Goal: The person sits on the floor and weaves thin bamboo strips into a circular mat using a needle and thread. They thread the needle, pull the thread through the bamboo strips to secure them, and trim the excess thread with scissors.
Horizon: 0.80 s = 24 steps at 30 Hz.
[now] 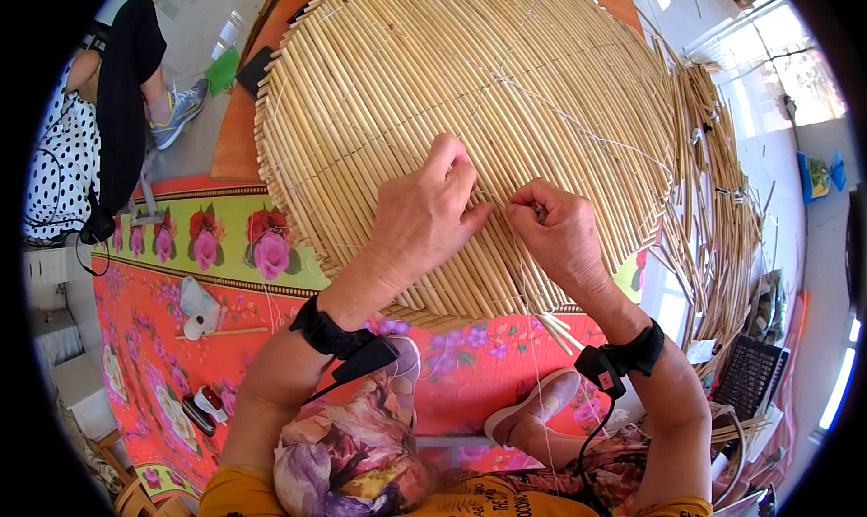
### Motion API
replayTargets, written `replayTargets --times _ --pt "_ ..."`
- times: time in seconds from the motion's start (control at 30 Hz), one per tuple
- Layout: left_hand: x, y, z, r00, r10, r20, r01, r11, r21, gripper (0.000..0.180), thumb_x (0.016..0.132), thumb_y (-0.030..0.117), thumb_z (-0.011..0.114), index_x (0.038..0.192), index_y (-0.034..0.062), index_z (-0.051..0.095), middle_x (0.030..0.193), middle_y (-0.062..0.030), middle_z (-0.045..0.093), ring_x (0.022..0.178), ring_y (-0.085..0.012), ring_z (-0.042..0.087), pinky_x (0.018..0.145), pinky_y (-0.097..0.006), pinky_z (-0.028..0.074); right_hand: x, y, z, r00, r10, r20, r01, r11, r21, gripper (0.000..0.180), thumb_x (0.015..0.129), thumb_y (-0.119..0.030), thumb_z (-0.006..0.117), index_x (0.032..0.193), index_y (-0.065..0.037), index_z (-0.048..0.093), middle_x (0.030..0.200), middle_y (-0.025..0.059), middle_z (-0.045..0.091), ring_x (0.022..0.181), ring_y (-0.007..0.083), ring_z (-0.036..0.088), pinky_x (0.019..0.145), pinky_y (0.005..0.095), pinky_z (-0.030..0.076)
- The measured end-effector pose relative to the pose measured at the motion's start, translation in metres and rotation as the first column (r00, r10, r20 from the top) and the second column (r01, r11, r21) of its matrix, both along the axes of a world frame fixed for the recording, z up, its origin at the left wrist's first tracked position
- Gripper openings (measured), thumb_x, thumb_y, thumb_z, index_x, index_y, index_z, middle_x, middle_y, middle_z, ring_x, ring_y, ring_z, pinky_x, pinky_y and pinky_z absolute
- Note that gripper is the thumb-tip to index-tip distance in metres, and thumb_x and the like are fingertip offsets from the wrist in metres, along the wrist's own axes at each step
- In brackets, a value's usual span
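A large round mat of straw-coloured reed stalks lies before me, its stalks side by side and bound by rows of thin thread. Over its near part, my left hand is closed, with the index finger bent and the thumb pointing toward my right hand. What the left fingers hold is too small to make out. Just to its right, my right hand pinches a pale thread, which trails down past the mat's near edge. Both hands rest close to the stalks. A few stalk ends stick out below the right hand.
Loose reed stalks are heaped on the right, near a black crate. The mat lies partly on a brown tabletop. Below is a red floral cloth with a white roll. Another person's shoe is at the left.
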<state>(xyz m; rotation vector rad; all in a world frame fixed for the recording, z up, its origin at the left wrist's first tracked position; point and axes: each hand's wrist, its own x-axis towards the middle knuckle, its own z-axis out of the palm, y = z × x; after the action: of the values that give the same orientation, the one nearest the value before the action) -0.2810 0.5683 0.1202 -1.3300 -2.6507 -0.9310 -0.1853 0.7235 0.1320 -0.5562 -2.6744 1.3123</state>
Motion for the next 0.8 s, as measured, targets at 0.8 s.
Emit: replayTargets --times 0.8 --pt "-0.007 -0.003 -0.011 0.994 0.046 0.096 -0.054 0.995 0.078 0.013 0.078 -0.001 0.064 0.082 0.0027 0.052 0.094 -0.0048 0.056 0.065 -0.0212 0.062 0.055 -0.034 0.050 0.001 0.002 -0.005 0.999 0.015 -0.039 -0.014 0.999 0.032 0.007 0.079 -0.006 0.062 0.078 0.001 0.062 0.063 0.0157 0.061 0.056 0.0267 0.063 0.054 0.0360 0.049"
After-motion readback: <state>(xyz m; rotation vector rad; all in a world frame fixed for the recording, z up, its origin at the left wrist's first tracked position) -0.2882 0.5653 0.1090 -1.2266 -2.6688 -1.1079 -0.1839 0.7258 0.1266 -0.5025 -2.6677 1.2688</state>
